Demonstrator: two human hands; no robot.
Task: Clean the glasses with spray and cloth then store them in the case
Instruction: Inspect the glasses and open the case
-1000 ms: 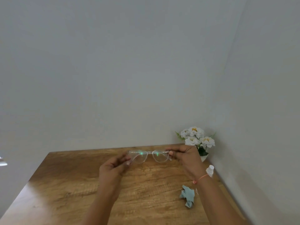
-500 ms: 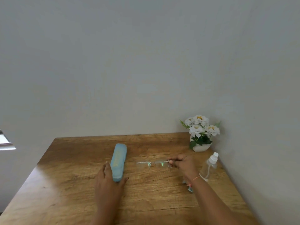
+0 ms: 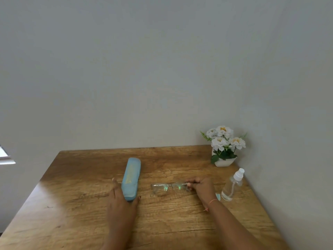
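The clear-framed glasses [image 3: 168,187] are low over the wooden table [image 3: 75,204], at its middle; I cannot tell whether they touch it. My right hand [image 3: 201,186] pinches their right end. A light blue closed case [image 3: 130,178] lies lengthwise left of them. My left hand [image 3: 121,199] grips the case's near end, thumb on one side and fingers on the other. A clear spray bottle [image 3: 232,185] with a white nozzle stands right of my right wrist. A sliver of the pale blue cloth [image 3: 218,196] shows beside that wrist; the rest is hidden.
A small white pot of white flowers [image 3: 224,146] stands in the back right corner against the walls. The table's right edge runs along the right wall. A bright window edge [image 3: 5,157] shows at far left.
One second ago both hands held the glasses up. The left hand let go and took the case's near end, while the right hand lowered the glasses toward the table. The view shifted, showing case and bottle.
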